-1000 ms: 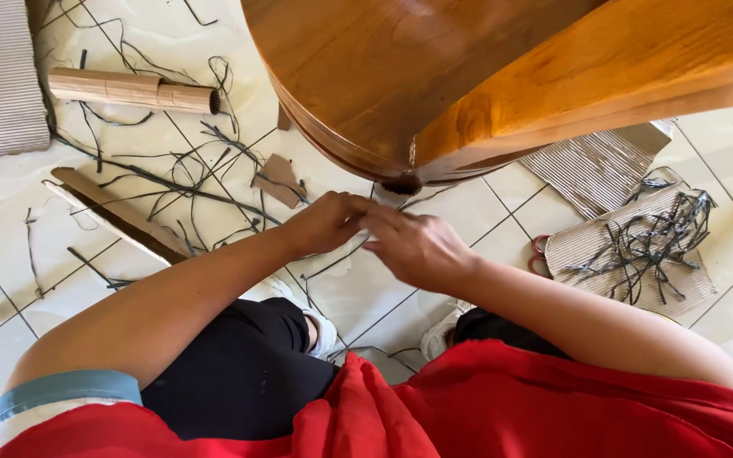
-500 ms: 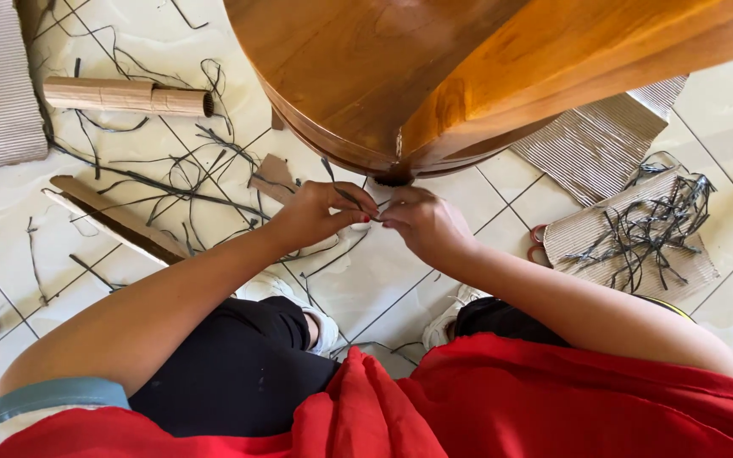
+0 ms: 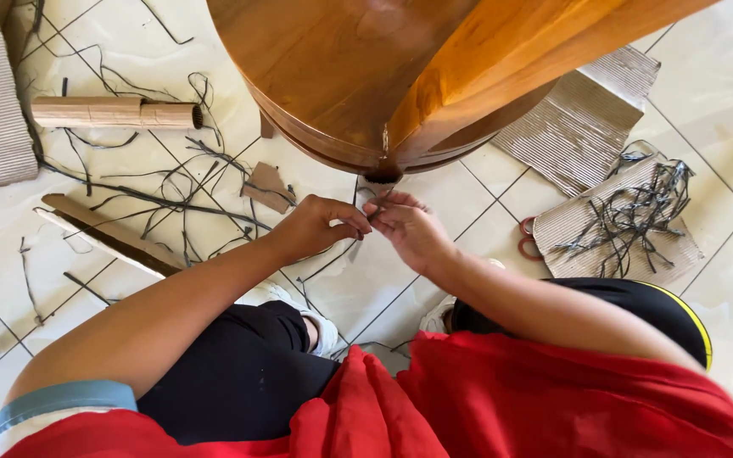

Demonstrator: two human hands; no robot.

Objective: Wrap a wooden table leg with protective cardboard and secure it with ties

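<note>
My left hand (image 3: 316, 225) and my right hand (image 3: 409, 227) meet fingertip to fingertip just below the edge of a round wooden table (image 3: 341, 76). Between the fingers of both hands runs a thin dark strip (image 3: 372, 214), pinched from either side. A lighter wooden beam (image 3: 511, 51) crosses over the table top at the upper right. My knees in black trousers (image 3: 239, 373) and a red cloth (image 3: 468, 407) fill the bottom of the view.
Many thin dark strips (image 3: 171, 182) lie scattered on the white tiled floor (image 3: 383, 288) at the left. A cardboard roll (image 3: 112, 112), flat cardboard pieces (image 3: 99, 225), corrugated sheets (image 3: 583, 119) and a sheet heaped with dark strips (image 3: 629, 220) lie around. Red scissor handles (image 3: 528, 239) peek out.
Both hands have risen slightly toward the table's edge and closed together on the dark strip. The view has shifted, so the table sits further left.
</note>
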